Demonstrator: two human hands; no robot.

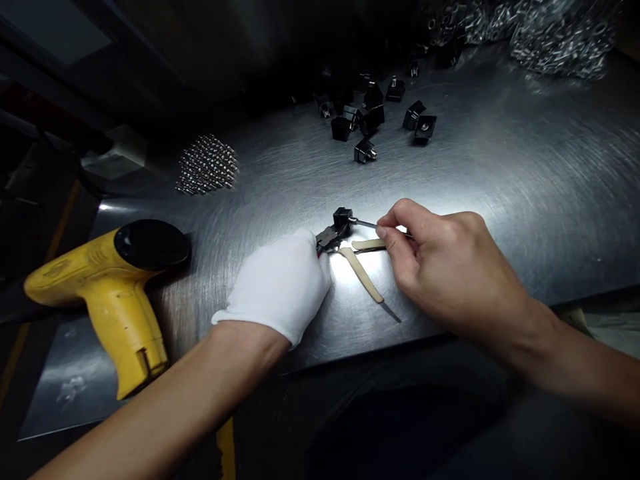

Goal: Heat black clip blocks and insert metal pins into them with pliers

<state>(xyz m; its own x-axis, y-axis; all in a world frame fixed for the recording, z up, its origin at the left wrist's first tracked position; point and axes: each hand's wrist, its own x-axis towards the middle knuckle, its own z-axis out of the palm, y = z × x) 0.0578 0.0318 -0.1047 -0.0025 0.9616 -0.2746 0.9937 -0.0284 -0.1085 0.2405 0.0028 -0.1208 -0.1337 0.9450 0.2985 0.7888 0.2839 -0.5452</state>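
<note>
The left hand (280,287), in a white cloth glove (265,310), is closed around a small black plastic part (333,233), which sticks out of the glove at about 2 o'clock. Only its upper end shows, and the fingers hide the rest. The bare right hand (450,267) has its thumb and forefinger pinched together on a thin metal pin (364,224), whose tip reaches the top of the black part from about 3 o'clock. Just below that pin, a tool with beige handles (361,273) and a slim metal tip (391,311) lies on the brushed steel desk (500,167), partly under the right hand; its exact kind is hard to tell. At about 9 o'clock from the left hand sits a yellow power tool (107,293) with a black rounded end. A blurred cluster of small metal pins (207,165) lies at about 11 o'clock. Loose black plastic blocks (370,113) are scattered well apart at 12 o'clock, and a clear bag of silver metal parts (565,37) sits at about 1 o'clock, near the desk's far edge.
</note>
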